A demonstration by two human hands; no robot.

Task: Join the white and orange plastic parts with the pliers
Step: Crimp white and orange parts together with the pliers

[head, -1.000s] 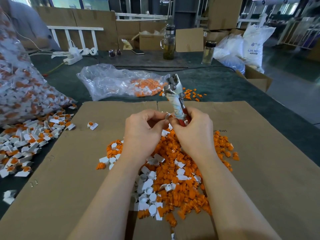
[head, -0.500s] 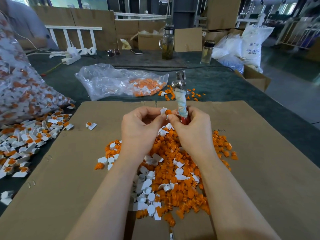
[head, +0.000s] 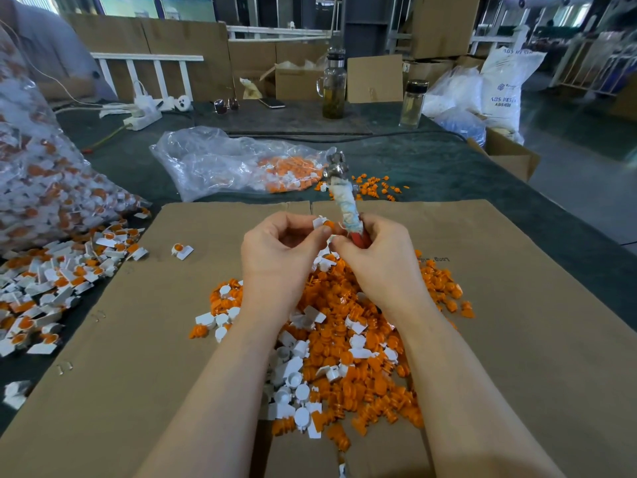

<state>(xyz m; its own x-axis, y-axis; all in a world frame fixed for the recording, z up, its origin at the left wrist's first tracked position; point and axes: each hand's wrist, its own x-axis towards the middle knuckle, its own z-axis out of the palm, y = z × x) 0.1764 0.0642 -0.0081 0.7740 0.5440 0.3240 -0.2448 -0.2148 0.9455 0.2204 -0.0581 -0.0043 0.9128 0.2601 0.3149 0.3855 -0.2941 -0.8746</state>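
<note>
- Two bare hands meet above a heap of loose orange and white plastic parts (head: 348,343) on a flat brown cardboard sheet (head: 517,305) covering the dark green worktop (head: 431,167).
- Left hand (head: 275,257) pinches a small white plastic part with an orange insert (head: 322,223) between thumb and fingertips.
- Right hand (head: 379,260) grips red-handled metal pliers with cloth-wrapped shaft (head: 344,198), head pointing up and away.
- Joined pieces (head: 51,277) lie scattered at the left.
</note>
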